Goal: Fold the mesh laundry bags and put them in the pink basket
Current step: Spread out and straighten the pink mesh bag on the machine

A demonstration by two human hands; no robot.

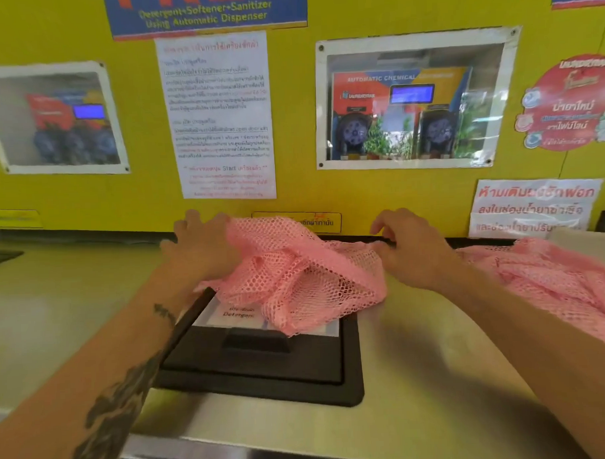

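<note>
Two hands on one pink mesh bag [296, 277]; left hand [199, 246] flat, right hand [411, 249] pinching its edge.

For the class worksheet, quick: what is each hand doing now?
Left hand: open, pressed flat on the mesh bag.
Right hand: pinching the bag's edge.
</note>
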